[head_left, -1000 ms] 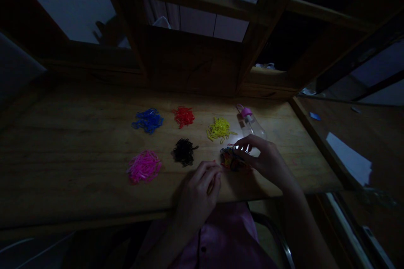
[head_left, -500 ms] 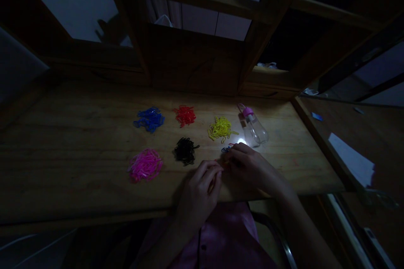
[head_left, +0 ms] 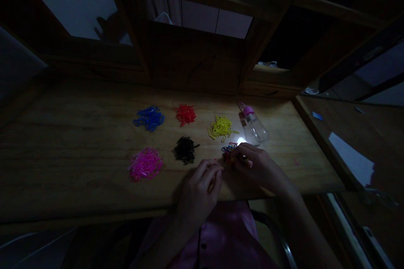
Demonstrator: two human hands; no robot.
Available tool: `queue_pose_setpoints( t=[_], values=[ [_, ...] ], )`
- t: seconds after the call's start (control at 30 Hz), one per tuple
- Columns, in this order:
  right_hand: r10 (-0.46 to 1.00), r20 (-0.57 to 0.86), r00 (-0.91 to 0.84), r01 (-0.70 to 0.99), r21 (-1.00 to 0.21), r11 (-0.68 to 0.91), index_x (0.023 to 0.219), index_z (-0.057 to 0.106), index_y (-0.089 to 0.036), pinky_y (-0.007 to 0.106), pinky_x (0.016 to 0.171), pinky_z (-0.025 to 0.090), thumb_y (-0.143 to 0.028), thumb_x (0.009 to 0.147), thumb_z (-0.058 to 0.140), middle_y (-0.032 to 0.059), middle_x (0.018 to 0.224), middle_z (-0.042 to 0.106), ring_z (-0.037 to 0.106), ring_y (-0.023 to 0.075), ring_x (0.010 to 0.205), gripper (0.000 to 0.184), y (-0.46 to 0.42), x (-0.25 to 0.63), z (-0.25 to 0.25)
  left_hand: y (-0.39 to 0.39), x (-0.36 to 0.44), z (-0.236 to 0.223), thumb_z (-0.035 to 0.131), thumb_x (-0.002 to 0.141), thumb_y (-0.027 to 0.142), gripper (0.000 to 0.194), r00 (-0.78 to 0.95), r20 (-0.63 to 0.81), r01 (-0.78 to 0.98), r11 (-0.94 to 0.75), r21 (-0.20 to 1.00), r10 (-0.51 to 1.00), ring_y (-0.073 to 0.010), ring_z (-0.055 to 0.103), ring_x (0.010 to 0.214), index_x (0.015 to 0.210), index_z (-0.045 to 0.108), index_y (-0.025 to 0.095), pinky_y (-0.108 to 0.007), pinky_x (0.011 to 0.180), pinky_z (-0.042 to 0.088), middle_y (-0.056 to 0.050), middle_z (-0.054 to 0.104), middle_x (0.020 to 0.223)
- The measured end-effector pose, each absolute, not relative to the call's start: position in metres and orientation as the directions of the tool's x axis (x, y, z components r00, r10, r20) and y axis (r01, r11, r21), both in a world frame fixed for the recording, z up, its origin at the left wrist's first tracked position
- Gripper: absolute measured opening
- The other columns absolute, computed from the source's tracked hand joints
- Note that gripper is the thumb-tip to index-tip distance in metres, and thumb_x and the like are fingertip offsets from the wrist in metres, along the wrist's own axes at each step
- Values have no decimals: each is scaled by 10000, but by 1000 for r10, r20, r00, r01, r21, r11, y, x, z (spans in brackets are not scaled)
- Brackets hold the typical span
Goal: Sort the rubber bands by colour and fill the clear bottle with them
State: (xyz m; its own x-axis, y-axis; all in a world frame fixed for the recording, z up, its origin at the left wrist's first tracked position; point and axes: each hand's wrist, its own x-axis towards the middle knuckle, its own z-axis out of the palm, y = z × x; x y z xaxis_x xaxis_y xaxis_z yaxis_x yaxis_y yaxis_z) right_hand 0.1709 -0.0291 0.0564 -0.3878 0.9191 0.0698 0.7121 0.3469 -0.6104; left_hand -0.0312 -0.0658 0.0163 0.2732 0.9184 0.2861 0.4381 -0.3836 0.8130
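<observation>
My right hand point(head_left: 256, 166) rests on a small mixed-colour pile of tiny bands point(head_left: 229, 151), fingers curled over it in a pinch. My left hand point(head_left: 201, 191) lies just left of it near the table's front edge, fingers bent together, something small and reddish at its fingertips. Sorted piles lie on the wooden table point(head_left: 78, 147): blue point(head_left: 149, 117), red point(head_left: 185, 114), yellow point(head_left: 220, 127), black point(head_left: 185, 150) and pink point(head_left: 144, 164).
A clear bottle with a pink cap point(head_left: 253, 124) lies on its side right of the yellow pile. A wooden shelf frame point(head_left: 192, 56) rises behind the table. White paper point(head_left: 352, 159) sits on a lower surface to the right. The scene is dim.
My right hand came down from above the mixed pile onto it, then shifted slightly right, uncovering part of the pile. My left hand has barely moved.
</observation>
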Motion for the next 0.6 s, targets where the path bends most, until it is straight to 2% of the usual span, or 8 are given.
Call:
queue_pose_setpoints(
  t=[0.2,0.43,0.6],
  values=[
    [920,50,-389,673,-667,321,954,625,-207,242,703,464,-88,868,544,34,939,646,602,141,824,168,-31,171,58,-65,-31,15,476,946,147,185,262,282,442,-374,815,923,-147,618,994,996,638,222,-258,886,507,-36,628,1033],
    [922,32,-386,716,-620,321,1030,644,-214,271,731,487,-82,870,534,50,977,652,612,154,844,235,-32,169,58,-65,-31,17,468,952,152,175,266,264,419,-358,835,927,-148,614,988,982,628,216,-270,896,505,-39,620,1030],
    [904,43,-424,747,-547,377,1116,636,-228,330,827,506,-98,884,534,68,1076,648,617,185,952,285,-31,165,54,-66,-31,17,470,949,149,179,264,270,419,-362,833,926,-153,614,994,994,630,217,-273,893,512,-41,625,1033]
  ],
)
